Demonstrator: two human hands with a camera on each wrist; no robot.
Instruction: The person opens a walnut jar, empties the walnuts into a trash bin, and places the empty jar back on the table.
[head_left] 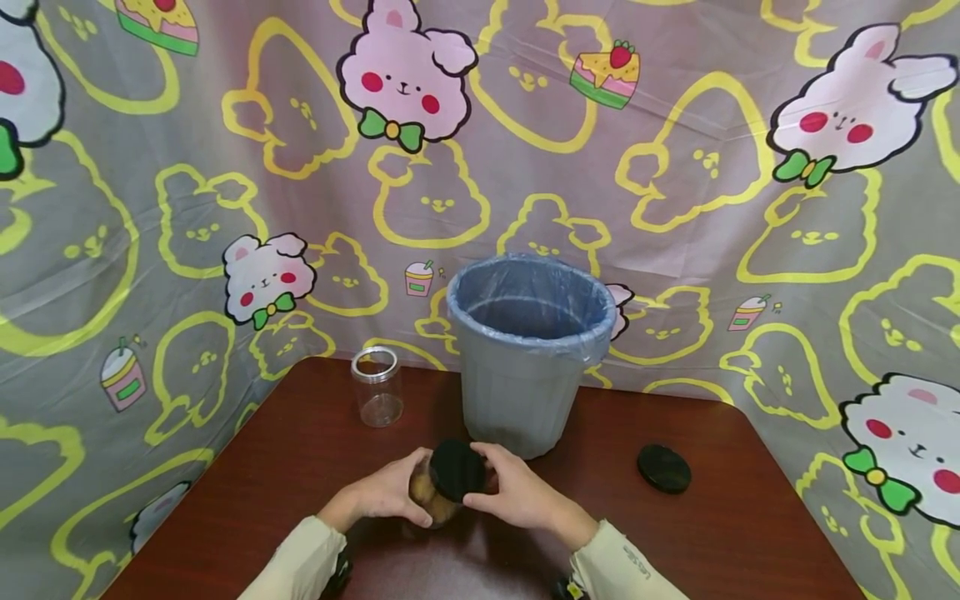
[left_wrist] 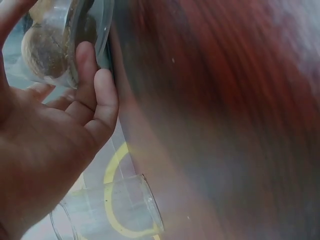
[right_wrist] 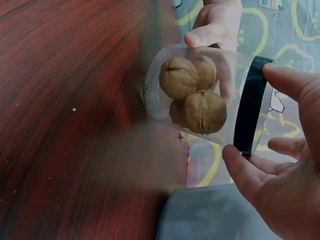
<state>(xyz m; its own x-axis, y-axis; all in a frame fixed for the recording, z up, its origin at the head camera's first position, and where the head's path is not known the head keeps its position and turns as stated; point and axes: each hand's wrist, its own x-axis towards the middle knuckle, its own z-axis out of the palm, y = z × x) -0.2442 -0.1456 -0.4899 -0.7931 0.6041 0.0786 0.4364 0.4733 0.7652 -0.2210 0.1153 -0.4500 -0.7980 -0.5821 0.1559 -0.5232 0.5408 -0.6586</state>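
Observation:
A clear jar [right_wrist: 231, 107] with several walnuts [right_wrist: 204, 112] inside is held close over the tabletop between the two hands. My left hand [head_left: 384, 493] grips the jar's side, fingers and thumb curved round it. At its mouth sits a black lid [head_left: 457, 472], pinched at the rim by the thumb and fingers of my right hand [head_left: 519, 492]. In the left wrist view, the left hand [left_wrist: 55, 120] hides part of the jar. A second clear jar [head_left: 378, 398], without a lid, stands upright beyond the left hand.
A grey bin [head_left: 517, 392] with a blue liner stands behind the hands on the dark red-brown table [head_left: 330, 433]. Another black lid [head_left: 663, 468] lies flat at the right. Patterned cloth [head_left: 540, 175] hangs behind and beside the table.

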